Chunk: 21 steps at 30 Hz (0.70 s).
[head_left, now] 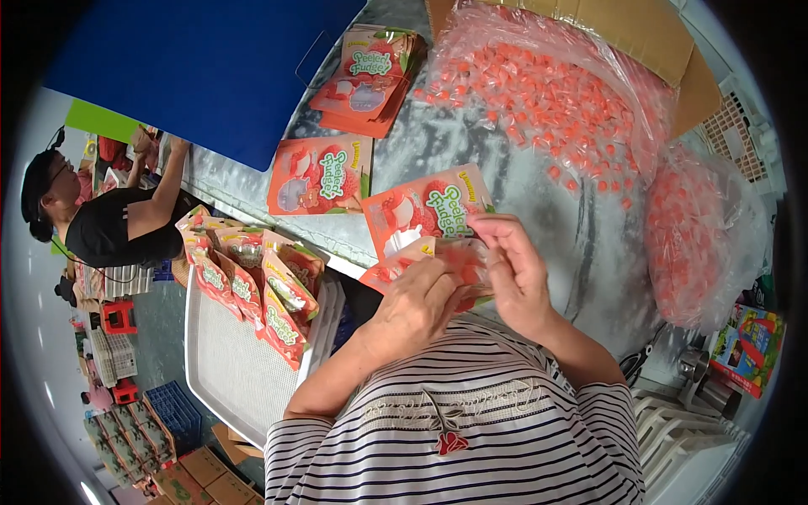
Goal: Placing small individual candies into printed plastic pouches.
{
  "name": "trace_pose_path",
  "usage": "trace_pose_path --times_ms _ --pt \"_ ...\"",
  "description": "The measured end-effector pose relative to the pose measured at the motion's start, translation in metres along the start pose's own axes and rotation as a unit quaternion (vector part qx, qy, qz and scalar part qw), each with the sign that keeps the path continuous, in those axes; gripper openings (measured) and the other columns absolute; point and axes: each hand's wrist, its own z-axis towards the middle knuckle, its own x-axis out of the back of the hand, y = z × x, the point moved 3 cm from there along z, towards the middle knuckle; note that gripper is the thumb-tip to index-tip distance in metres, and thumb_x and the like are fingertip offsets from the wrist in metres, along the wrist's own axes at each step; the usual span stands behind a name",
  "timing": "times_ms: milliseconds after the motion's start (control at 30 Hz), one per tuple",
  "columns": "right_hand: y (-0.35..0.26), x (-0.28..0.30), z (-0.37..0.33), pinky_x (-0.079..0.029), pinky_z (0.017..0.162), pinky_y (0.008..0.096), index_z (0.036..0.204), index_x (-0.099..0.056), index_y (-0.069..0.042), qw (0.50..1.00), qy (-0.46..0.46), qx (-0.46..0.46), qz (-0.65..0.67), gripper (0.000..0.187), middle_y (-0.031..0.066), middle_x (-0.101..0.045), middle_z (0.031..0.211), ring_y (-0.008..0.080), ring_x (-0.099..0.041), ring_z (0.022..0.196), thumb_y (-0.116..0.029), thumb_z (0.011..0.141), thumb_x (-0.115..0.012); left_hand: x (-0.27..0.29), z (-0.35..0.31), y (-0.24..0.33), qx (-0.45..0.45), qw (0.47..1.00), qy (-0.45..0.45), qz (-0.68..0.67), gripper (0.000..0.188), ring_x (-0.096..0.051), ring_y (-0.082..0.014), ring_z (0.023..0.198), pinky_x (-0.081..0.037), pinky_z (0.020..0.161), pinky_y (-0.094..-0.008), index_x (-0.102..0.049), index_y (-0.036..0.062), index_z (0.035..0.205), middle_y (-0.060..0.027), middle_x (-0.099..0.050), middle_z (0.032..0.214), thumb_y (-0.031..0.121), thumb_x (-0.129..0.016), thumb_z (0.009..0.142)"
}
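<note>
Head view, both hands up close to the chest: the left hand (414, 305) and the right hand (515, 271) each have their grip pinched on the same orange stand-up pouch (425, 217), fingers covering its lower half so what sits at its mouth is hard to make out. Just beyond lie a flat pouch (320, 175) and a stack of pouches (368, 80) on the marbled grey counter (581, 227). Clear bags of orange candies (547, 93) spill from a cardboard box (648, 34), filled pouches (248, 278) lean in a white tray (227, 370), and another person (109, 215) works at the left.
</note>
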Motion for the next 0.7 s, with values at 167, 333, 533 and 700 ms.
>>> trace_pose_path --times_ms 167,333,533,700 --pt "-0.019 0.016 -0.004 -0.049 0.088 0.0304 0.117 -0.054 0.001 0.98 -0.112 -0.143 -0.081 0.025 0.0099 -0.062 0.104 0.0179 -0.061 0.105 0.0 0.092 -0.052 0.002 -0.007 -0.002 0.018 1.0 -0.005 0.024 0.028 -0.061 -0.0321 0.084 -0.051 0.073 -0.0413 -0.06 -0.0009 0.095 -0.0146 -0.059 0.092 -0.002 -0.072 0.07" --pt "-0.027 -0.002 0.003 -0.05 0.082 0.04 0.116 -0.056 -0.001 0.942 -0.28 -0.074 -0.171 0.031 0.0186 -0.06 0.111 0.0374 -0.059 0.098 -0.02 0.092 -0.06 -0.002 -0.007 0.011 -0.072 0.997 0.007 0.0 0.031 -0.058 -0.034 0.078 -0.05 0.067 -0.0411 -0.058 -0.0038 0.096 -0.0174 -0.056 0.095 -0.002 -0.068 0.067" --pt "-0.016 0.015 0.014 -0.05 0.071 0.0337 0.095 -0.061 0.0 0.973 -0.167 0.095 -0.126 0.013 0.0122 -0.063 0.085 0.0254 -0.064 0.079 -0.012 0.09 -0.06 0.012 0.0 0.009 0.0 0.999 0.024 0.047 0.019 -0.062 -0.0294 0.077 -0.051 0.066 -0.0392 -0.062 0.0003 0.089 -0.0127 -0.062 0.089 -0.001 -0.07 0.072" --pt "0.062 0.093 0.069 -0.048 0.081 0.0374 0.106 -0.06 0.001 0.932 0.045 0.06 -0.355 0.02 0.0167 -0.062 0.1 0.0272 -0.061 0.091 -0.01 0.092 -0.053 0.019 -0.01 -0.001 0.042 0.997 0.021 0.055 0.019 -0.065 -0.0306 0.076 -0.053 0.062 -0.0355 -0.062 -0.0013 0.09 -0.0151 -0.064 0.089 -0.006 -0.071 0.073"
